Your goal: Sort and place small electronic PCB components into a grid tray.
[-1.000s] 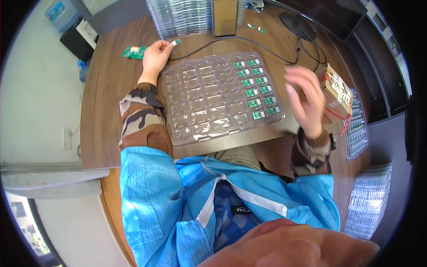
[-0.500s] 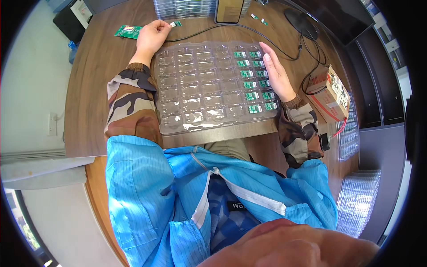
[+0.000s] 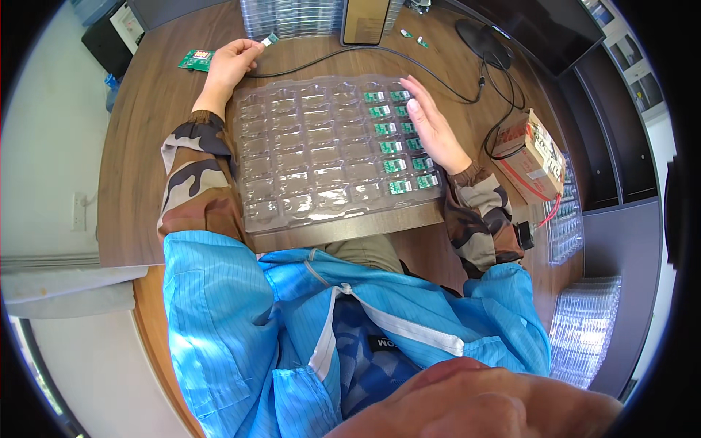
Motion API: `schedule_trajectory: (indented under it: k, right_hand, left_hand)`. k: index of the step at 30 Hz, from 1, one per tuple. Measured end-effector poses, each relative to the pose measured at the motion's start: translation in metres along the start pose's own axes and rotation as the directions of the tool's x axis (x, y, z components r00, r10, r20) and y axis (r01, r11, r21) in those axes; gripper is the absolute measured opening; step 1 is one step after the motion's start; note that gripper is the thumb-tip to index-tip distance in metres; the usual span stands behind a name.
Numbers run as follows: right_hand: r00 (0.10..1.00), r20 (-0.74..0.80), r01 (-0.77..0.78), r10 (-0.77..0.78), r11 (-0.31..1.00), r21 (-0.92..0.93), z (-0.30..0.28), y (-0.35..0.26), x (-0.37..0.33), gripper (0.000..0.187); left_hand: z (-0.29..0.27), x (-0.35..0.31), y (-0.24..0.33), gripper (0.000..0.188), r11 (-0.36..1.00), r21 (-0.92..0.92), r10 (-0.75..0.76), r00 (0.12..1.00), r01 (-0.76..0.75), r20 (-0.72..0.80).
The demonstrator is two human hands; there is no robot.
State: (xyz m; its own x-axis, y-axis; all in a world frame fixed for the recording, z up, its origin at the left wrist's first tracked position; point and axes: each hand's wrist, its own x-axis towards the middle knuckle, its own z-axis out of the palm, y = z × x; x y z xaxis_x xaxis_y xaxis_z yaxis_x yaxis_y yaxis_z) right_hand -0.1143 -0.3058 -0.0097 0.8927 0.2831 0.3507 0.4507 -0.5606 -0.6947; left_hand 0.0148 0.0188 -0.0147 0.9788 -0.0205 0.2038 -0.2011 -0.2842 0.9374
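A small green circuit board (image 3: 270, 39) with a white end is pinched between the thumb and fingers of my left hand (image 3: 230, 67), beyond the far left corner of the tray. Beside that hand lies a larger green circuit board (image 3: 196, 60) with a bright lit patch, partly covered by my fingers. In front of me sits a clear plastic tray (image 3: 307, 175) of many pockets. Small green boards (image 3: 391, 147) fill the two right-hand columns; the pockets further left hold none. My right hand (image 3: 437, 135) rests along the tray's right edge, fingers stretched out, hiding parts of some boards.
A black cable (image 3: 409, 52) runs behind the tray toward a monitor stand (image 3: 483, 45). Stacked clear trays (image 3: 292, 18) and a phone-like device (image 3: 364, 22) stand at the back. Two small boards (image 3: 414, 37) lie beyond. At right are a cardboard box (image 3: 527, 160) and more trays (image 3: 588, 328).
The whole view has shifted slightly, so most things appear further left. In my left hand the small board has tilted upward more. My right hand stays on the tray's edge.
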Motion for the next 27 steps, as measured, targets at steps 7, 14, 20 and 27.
schedule_trajectory:
  k: [7,14,20,27]
  right_hand:
    - [0.998,0.048,0.032,-0.031,0.999,-0.013,0.003,0.0,0.0,0.053]
    - [0.996,0.053,0.072,-0.066,0.991,-0.109,0.001,-0.004,-0.002,0.049]
    - [0.997,0.055,0.063,-0.056,0.99,-0.124,0.004,0.0,-0.003,0.047]
    - [0.996,0.062,0.074,-0.065,0.987,-0.144,0.004,-0.003,0.0,0.047]
  left_hand:
    - [0.008,0.002,-0.004,0.022,0.982,0.178,0.055,0.998,-0.061,0.036]
    - [0.008,-0.004,0.004,0.024,0.96,0.265,0.086,0.996,-0.09,0.026]
    - [0.011,-0.003,-0.003,0.023,0.963,0.25,0.094,0.995,-0.097,0.022]
    - [0.009,-0.006,0.004,0.022,0.959,0.27,0.084,0.996,-0.082,0.005]
